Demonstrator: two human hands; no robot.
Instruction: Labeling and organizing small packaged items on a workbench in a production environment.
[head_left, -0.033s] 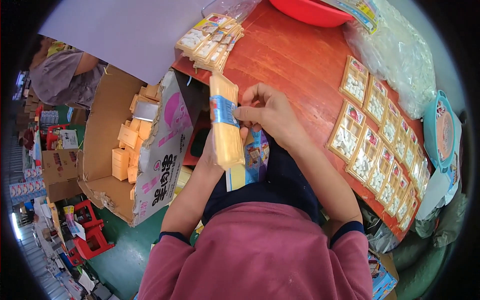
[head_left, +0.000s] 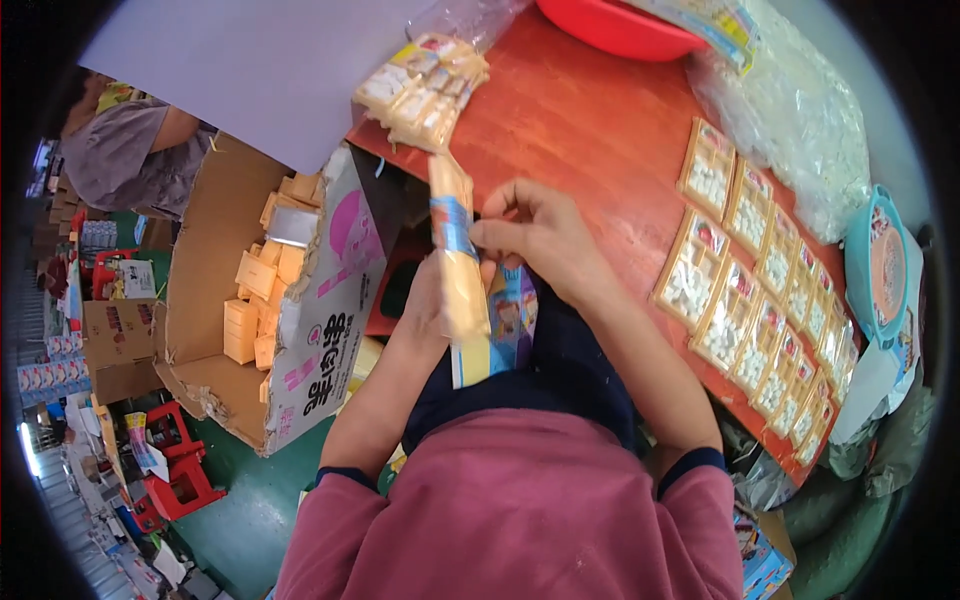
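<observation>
My left hand [head_left: 425, 300] is wrapped round a tan plastic tray [head_left: 462, 285], held upright and tilted above my lap; the tray partly hides its fingers. A blue printed sleeve [head_left: 452, 222] goes round the tray's middle. At the sleeve's right edge my right hand [head_left: 540, 235] has its thumb pressed, the fingers curled in. Blue and yellow printed cards [head_left: 510, 315] lie on my lap below the tray. On the red table [head_left: 590, 130], several filled trays [head_left: 752, 215] with white pieces stand in two rows at the right.
A pile of filled trays [head_left: 425, 90] sits at the table's far left corner. To my left stands an open carton [head_left: 215, 270] with loose orange trays. A red basin [head_left: 620, 25], a clear plastic bag [head_left: 790, 110] and a turquoise basket [head_left: 857, 265] line the far and right sides.
The tray in my left hand has turned more edge-on and shifted slightly right. My right hand has dropped a little, staying at the sleeve.
</observation>
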